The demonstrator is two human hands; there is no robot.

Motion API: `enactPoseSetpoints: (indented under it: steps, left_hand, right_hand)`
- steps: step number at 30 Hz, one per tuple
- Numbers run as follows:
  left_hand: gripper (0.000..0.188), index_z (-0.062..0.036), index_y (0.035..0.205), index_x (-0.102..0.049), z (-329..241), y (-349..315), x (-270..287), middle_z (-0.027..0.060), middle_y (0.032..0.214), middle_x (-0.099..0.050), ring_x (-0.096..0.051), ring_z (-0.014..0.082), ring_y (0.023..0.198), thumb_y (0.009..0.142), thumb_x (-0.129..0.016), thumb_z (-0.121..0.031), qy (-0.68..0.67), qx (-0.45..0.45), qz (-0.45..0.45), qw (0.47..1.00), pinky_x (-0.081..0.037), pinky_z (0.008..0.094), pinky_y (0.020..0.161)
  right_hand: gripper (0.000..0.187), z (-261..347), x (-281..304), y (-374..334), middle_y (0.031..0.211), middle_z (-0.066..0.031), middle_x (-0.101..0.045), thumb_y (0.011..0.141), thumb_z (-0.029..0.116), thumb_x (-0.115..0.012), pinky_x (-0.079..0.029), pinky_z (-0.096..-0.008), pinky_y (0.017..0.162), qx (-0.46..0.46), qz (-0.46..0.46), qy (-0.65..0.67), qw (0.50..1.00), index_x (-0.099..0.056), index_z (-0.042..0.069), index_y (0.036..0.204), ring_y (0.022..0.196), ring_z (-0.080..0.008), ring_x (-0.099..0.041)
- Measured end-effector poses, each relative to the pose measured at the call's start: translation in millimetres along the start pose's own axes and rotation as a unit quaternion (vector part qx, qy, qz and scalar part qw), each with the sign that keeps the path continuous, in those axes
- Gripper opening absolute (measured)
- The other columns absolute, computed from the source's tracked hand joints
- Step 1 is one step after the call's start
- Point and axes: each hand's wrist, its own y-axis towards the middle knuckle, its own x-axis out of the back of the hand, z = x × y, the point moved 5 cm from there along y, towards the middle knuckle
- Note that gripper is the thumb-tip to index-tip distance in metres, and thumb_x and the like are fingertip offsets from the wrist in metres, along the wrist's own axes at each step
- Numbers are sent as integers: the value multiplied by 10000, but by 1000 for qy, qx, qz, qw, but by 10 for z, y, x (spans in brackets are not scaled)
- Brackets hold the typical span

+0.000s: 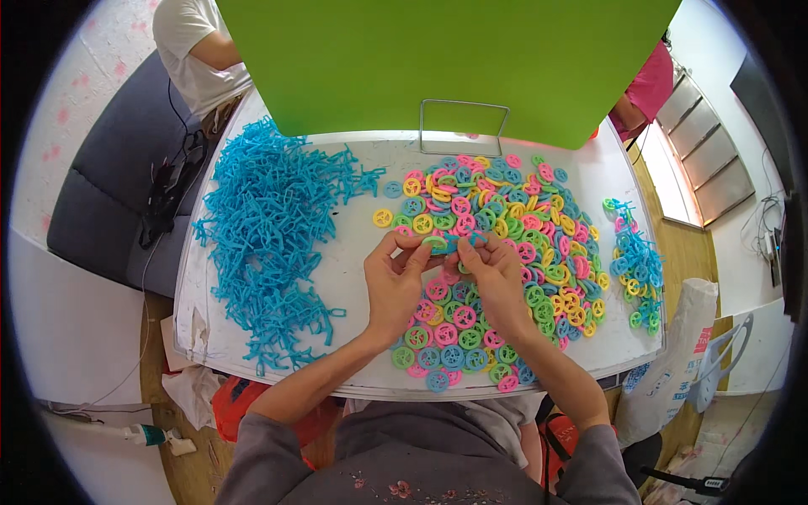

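Note:
Over the near middle of the white table [358, 252], my two hands meet fingertip to fingertip. My left hand [394, 278] pinches a small green plastic wheel [435, 241] between thumb and fingers. In my right hand [498, 282], the thumb and fingers grip a blue plastic frame piece [475, 238], which reaches across to the wheel. Whether the two parts are joined cannot be made out, as fingers cover them. Below and behind my right hand spreads a heap of pink, yellow, green and blue wheels [547, 273]. A large heap of blue frame pieces [273, 227] lies at left.
At the table's right edge sits a smaller pile of blue pieces with wheels on them [637, 265]. A green panel [446, 67] with a wire stand [465, 103] rises at the far side. Two people, one in a white sleeve [189, 42], one in pink [648, 88], are beyond it.

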Motion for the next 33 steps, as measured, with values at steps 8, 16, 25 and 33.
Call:
enactPoseSetpoints:
  steps: [8,16,25,33]
  left_hand:
    - [15,38,895,-501,-17,-8,11,136,945,-608,-646,198,879,908,-510,39,-1,16,4,1000,-560,324,818]
    - [25,22,926,-476,93,-9,37,137,999,-591,-643,210,910,915,-481,45,-24,48,19,998,-554,322,832]
    - [36,27,960,-472,129,9,57,109,1014,-551,-631,198,919,925,-477,20,-60,85,24,994,-552,319,842]
    - [105,59,1013,-513,-32,92,54,112,982,-561,-616,174,916,921,-495,12,31,19,17,999,-561,313,818]
  right_hand:
    - [148,150,-69,-91,802,-35,-633,923,158,-578,-484,-231,658,106,-41,-155,981,-562,14,951,760,-97,-616]
    - [205,-88,65,58,797,-56,-644,916,214,-598,-527,-290,726,-69,22,27,997,-580,10,914,752,-125,-624]
    - [180,53,-3,37,813,-53,-636,937,178,-554,-535,-276,666,4,52,-75,996,-553,4,987,738,-127,-626]
    - [373,244,21,46,890,-79,-642,851,48,-644,-509,-227,635,95,14,-278,956,-442,3,1161,747,-123,-634]
